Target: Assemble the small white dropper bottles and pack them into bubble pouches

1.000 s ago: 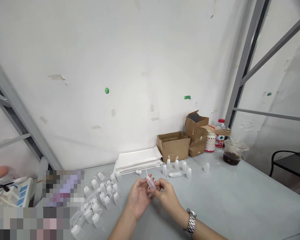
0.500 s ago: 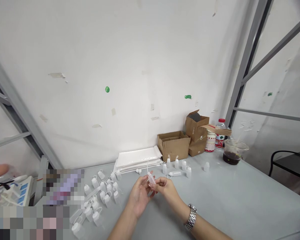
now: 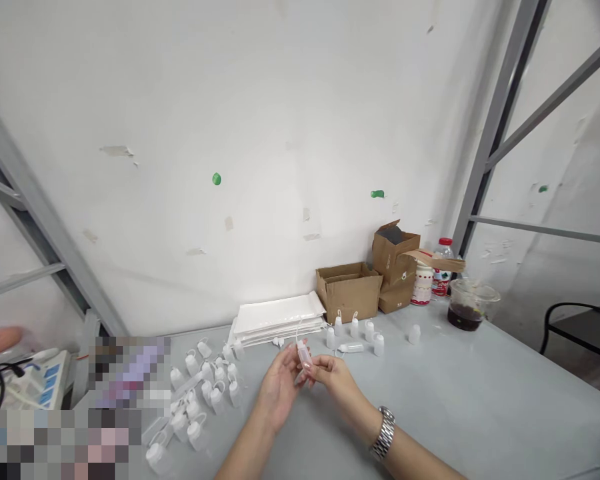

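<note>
Translucent plastic, likely slick, could let the small bottle slip if the right hand squeezes it off-centre, and from up there it might drop to the grey surface and roll. It leans between both hands, its lower end pinched by the right thumb and fingers, its narrow top pointing up and away. Fingers of the left hand curl loosely around behind it; whether they grip, I can't tell.
</note>
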### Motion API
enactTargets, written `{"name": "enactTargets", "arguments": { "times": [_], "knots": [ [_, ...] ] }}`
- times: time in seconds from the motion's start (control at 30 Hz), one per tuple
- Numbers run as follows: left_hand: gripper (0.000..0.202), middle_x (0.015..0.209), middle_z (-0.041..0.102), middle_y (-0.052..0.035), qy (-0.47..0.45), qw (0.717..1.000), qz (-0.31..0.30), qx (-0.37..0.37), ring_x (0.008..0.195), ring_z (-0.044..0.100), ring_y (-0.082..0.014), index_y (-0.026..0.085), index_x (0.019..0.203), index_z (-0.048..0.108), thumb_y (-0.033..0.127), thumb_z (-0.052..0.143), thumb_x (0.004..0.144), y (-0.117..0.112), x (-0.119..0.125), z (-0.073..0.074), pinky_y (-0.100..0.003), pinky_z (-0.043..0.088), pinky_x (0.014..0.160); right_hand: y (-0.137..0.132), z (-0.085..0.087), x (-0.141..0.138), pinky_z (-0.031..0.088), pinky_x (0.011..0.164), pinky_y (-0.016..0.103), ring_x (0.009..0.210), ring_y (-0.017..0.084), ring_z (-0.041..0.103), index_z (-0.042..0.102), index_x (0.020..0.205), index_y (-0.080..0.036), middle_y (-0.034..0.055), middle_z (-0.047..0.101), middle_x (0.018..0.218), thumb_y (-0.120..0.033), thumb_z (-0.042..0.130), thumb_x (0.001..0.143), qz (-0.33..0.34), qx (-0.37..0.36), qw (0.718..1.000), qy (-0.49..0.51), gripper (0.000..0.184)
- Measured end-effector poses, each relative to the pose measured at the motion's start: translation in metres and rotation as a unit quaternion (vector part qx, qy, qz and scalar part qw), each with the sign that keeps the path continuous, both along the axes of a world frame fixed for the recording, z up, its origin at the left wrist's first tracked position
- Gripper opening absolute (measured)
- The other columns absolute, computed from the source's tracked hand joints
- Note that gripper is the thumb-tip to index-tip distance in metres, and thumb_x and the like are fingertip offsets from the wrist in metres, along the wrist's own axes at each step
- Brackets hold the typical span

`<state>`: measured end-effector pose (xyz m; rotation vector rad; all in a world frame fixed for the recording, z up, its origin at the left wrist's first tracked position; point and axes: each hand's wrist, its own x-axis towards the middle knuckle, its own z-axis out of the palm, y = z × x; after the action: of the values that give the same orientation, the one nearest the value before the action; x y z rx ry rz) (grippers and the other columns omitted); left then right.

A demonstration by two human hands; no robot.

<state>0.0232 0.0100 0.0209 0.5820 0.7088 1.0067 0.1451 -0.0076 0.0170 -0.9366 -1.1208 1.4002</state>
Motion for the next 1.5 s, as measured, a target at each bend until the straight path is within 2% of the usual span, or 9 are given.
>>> {"name": "enactTargets", "arguments": {
  "times": [0.23, 0.53, 0.77, 0.9, 1.1, 1.2, 1.27, 1.37, 1.5],
  "knots": [
    [0.040, 0.068, 0.061, -0.0010, 0.046, 0.998, 0.033, 0.043, 0.061, 0.052, -0.0102, 0.016, 0.093, 0.066, 0.040, 0.069, 0.061, 0.005, -0.001, -0.009, -0.023, 0.037, 0.058, 0.001, 0.001, -0.001, 0.040, 0.055, 0.026, 0.050, 0.013, 0.051, 0.065, 0.059, -0.015, 0.0014, 0.062, 0.053, -0.046, 0.074, 0.051, 0.002, 0.009, 0.999, -0.032, 0.033],
    [0.039, 0.069, 0.062, -0.0028, 0.043, 0.997, 0.018, 0.057, 0.062, 0.052, -0.0114, 0.016, 0.097, 0.067, 0.031, 0.070, 0.062, 0.006, -0.004, -0.013, -0.026, 0.039, 0.064, -0.003, 0.001, 0.001, 0.039, 0.057, 0.025, 0.052, 0.012, 0.050, 0.064, 0.060, -0.013, 0.0027, 0.062, 0.057, -0.047, 0.069, 0.059, -0.012, -0.006, 1.000, -0.027, 0.035],
    [0.043, 0.085, 0.064, -0.0068, 0.062, 0.998, 0.014, 0.030, 0.074, 0.055, -0.0143, 0.017, 0.093, 0.066, 0.051, 0.059, 0.068, 0.006, -0.003, -0.006, -0.024, 0.041, 0.064, -0.001, 0.000, 0.001, 0.038, 0.056, 0.025, 0.050, 0.011, 0.049, 0.063, 0.061, -0.013, 0.0015, 0.062, 0.056, -0.047, 0.069, 0.060, 0.001, -0.003, 1.000, -0.028, 0.034],
    [0.036, 0.083, 0.065, -0.0073, 0.061, 0.998, 0.028, 0.020, 0.068, 0.056, -0.0129, 0.015, 0.086, 0.067, 0.044, 0.065, 0.065, 0.006, -0.002, -0.007, -0.023, 0.040, 0.059, 0.000, -0.002, 0.000, 0.039, 0.054, 0.026, 0.049, 0.012, 0.050, 0.062, 0.059, -0.014, 0.0012, 0.061, 0.055, -0.048, 0.069, 0.058, 0.014, -0.005, 0.999, -0.029, 0.035],
    [0.040, 0.081, 0.065, -0.0085, 0.137, 0.984, 0.051, 0.101, 0.070, 0.058, -0.0157, 0.014, 0.087, 0.067, 0.046, 0.063, 0.065, 0.015, -0.008, -0.011, -0.029, 0.043, 0.067, 0.000, 0.003, 0.003, 0.040, 0.057, 0.026, 0.051, 0.012, 0.051, 0.060, 0.059, -0.015, 0.0015, 0.061, 0.056, -0.053, 0.067, 0.058, -0.012, -0.001, 0.999, -0.045, 0.039],
    [0.042, 0.088, 0.063, -0.0098, 0.338, 0.909, 0.155, 0.189, 0.080, 0.058, -0.0208, 0.015, 0.089, 0.065, 0.051, 0.050, 0.072, 0.024, -0.020, -0.015, -0.036, 0.043, 0.077, 0.003, 0.006, 0.007, 0.041, 0.058, 0.026, 0.050, 0.012, 0.051, 0.060, 0.061, -0.015, 0.0010, 0.060, 0.057, -0.056, 0.066, 0.057, -0.060, 0.003, 0.997, -0.051, 0.042],
    [0.038, 0.086, 0.059, -0.0084, 0.506, 0.782, 0.223, 0.286, 0.081, 0.055, -0.0225, 0.017, 0.092, 0.064, 0.047, 0.048, 0.073, 0.029, -0.026, -0.020, -0.040, 0.041, 0.081, 0.005, 0.007, 0.009, 0.041, 0.057, 0.026, 0.050, 0.012, 0.050, 0.060, 0.064, -0.015, 0.0002, 0.059, 0.056, -0.057, 0.066, 0.057, -0.082, 0.000, 0.996, -0.046, 0.043],
    [0.035, 0.085, 0.054, -0.0081, 0.652, 0.634, 0.223, 0.351, 0.084, 0.052, -0.0234, 0.017, 0.099, 0.062, 0.038, 0.044, 0.078, 0.034, -0.030, -0.031, -0.039, 0.040, 0.081, 0.005, 0.005, 0.009, 0.041, 0.057, 0.026, 0.050, 0.012, 0.050, 0.059, 0.063, -0.015, -0.0008, 0.057, 0.054, -0.056, 0.065, 0.058, -0.088, -0.008, 0.995, -0.034, 0.042],
    [0.035, 0.093, 0.053, -0.0103, 0.738, 0.531, 0.199, 0.367, 0.091, 0.049, -0.0242, 0.018, 0.109, 0.059, 0.032, 0.044, 0.079, 0.039, -0.032, -0.039, -0.036, 0.040, 0.081, 0.003, 0.003, 0.006, 0.040, 0.058, 0.026, 0.051, 0.012, 0.051, 0.059, 0.064, -0.015, -0.0010, 0.056, 0.053, -0.055, 0.065, 0.060, -0.069, -0.011, 0.997, -0.034, 0.041]
  ]
}}
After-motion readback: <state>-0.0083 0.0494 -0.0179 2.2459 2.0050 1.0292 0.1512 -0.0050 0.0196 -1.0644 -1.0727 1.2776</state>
